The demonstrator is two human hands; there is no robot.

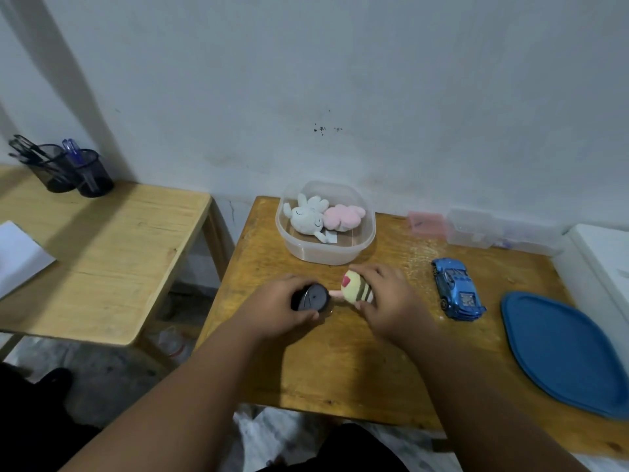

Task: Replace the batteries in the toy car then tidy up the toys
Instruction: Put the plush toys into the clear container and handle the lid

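My left hand (284, 306) grips a small round black toy (311, 298) just above the wooden table (340, 369). My right hand (388, 301) holds a yellow striped plush toy (355, 288) with a pink mark, right beside the black one. A blue toy car (456, 289) lies on the table to the right of my right hand, apart from it. Behind my hands stands a clear plastic tub (326, 253) holding a white plush (306, 219) and a pink plush (343, 218).
A blue lid (565, 352) lies flat at the table's right side. Small clear and pink boxes (469, 228) sit against the wall. A white appliance (602, 264) is at the far right. A second wooden table (102, 253) at left carries two pen holders (75, 172) and paper.
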